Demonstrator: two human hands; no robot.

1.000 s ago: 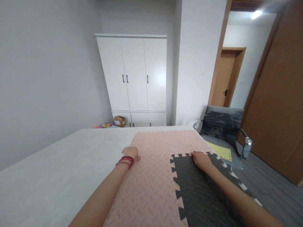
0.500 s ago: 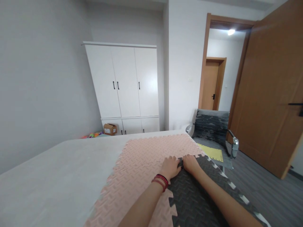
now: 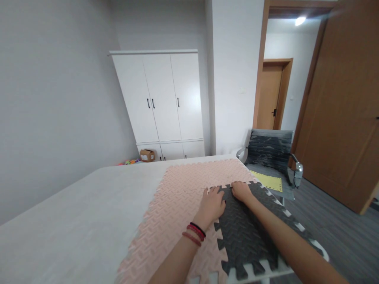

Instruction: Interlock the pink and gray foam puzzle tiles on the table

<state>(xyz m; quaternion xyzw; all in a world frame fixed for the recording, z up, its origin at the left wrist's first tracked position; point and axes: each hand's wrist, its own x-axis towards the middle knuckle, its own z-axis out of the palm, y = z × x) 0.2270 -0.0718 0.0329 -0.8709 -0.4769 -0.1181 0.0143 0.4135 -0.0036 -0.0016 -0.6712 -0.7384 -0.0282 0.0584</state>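
Observation:
Pink foam mat pieces with toothed edges lie on a white table. A dark grey foam mat lies against them at the right, by the table's edge. My left hand, with red and black bands at the wrist, rests flat with fingers spread over the seam between pink and dark mats. Just right of it, my right hand has its fingers curled down on the far edge of the dark mat; whether they grip it is hidden.
Beyond the table stand a white cabinet and a cardboard box. A chair with a yellow piece on its seat is at the right, near an open wooden door.
My left hand has moved slightly left and its fingers have spread. My right hand has shifted a little from the left one. The view has tilted, showing the dark mat's near edge.

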